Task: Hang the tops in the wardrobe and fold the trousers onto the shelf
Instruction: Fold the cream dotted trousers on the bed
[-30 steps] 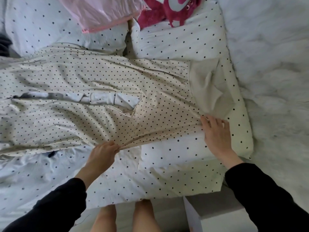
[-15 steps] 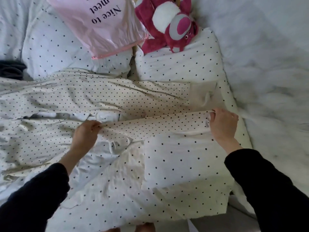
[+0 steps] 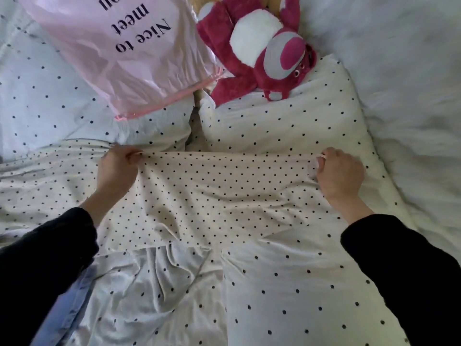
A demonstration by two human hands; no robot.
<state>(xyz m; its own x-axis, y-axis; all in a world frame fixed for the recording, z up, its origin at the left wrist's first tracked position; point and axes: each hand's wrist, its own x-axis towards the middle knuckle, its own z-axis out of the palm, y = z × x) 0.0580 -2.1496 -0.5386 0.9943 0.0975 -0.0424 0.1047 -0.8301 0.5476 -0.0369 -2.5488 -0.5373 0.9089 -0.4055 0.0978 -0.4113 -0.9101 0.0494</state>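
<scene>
Cream trousers with small black dots [image 3: 212,196] lie spread across the bed, one leg folded over the other and running off to the left. My left hand [image 3: 117,168] pinches the far edge of the folded fabric near the pillows. At the waistband end on the right, my right hand [image 3: 339,173] grips the same far edge. The fabric is pulled taut between the two hands. Both arms wear black sleeves.
Two dotted pillows [image 3: 287,121] lie just beyond the trousers. A pink plastic bag with printed words [image 3: 119,46] and a pink plush bear [image 3: 262,53] sit on them. A white blanket [image 3: 411,96] covers the right side. Blue cloth [image 3: 64,313] shows at bottom left.
Both hands carried the near edge of the trousers away from me, over the other leg, up to the far edge by the pillows. My view moved closer to the pillows.
</scene>
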